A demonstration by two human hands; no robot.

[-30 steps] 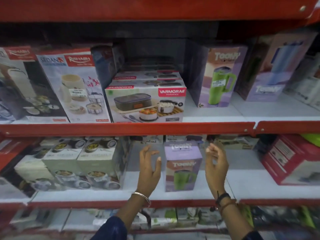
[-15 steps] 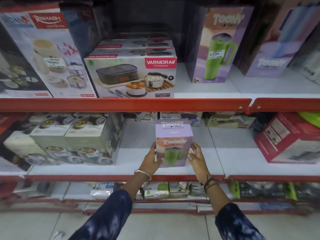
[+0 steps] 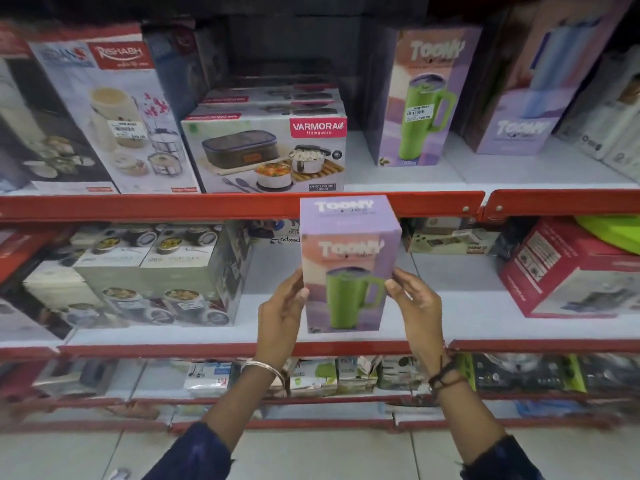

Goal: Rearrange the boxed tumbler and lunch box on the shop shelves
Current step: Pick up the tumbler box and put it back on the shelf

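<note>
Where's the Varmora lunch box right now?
In the head view, the Varmora lunch box sits left of centre on the upper shelf, between the Rishabh box and the taller Toony tumbler box.

We face a shop rack of white shelf boards (image 3: 433, 181) edged with red metal lips (image 3: 242, 204). The recess behind the upper shelf (image 3: 294, 46) lies in deep shadow, while the boards themselves are evenly lit. Below the lowest red rail (image 3: 277, 424) we see a pale tiled floor (image 3: 329, 455) with thin grout lines. The rack fills our view from side to side.
</note>
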